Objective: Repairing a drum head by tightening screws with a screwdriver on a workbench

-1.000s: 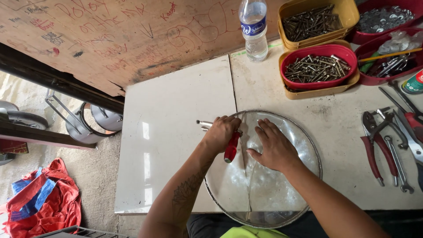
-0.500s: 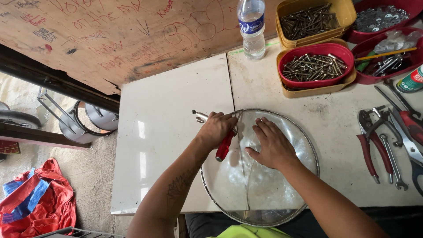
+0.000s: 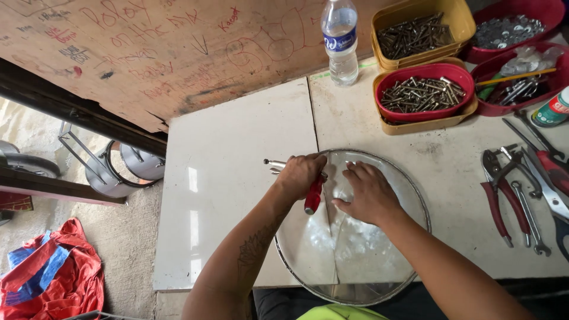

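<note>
A round glass pot lid [image 3: 379,261] with a metal rim lies flat on the tiled tabletop [image 3: 231,178] in front of me. My left hand [image 3: 301,175] grips a red-handled tool [image 3: 314,195] at the lid's upper left edge, with metal parts sticking out to the left of the fist. My right hand [image 3: 368,192] rests flat, fingers spread, on top of the glass beside it.
Red and yellow tubs of screws [image 3: 422,95] and washers [image 3: 510,29] stand at the back right by a plastic water bottle [image 3: 340,38]. Pliers and wrenches [image 3: 515,189] lie at the right. A scribbled board [image 3: 130,53] leans behind; red cloth [image 3: 53,278] lies on the floor.
Both hands stay on the lid; the left hand with the red-handled tool has shifted only slightly at the rim. The camera view has drifted a little.
</note>
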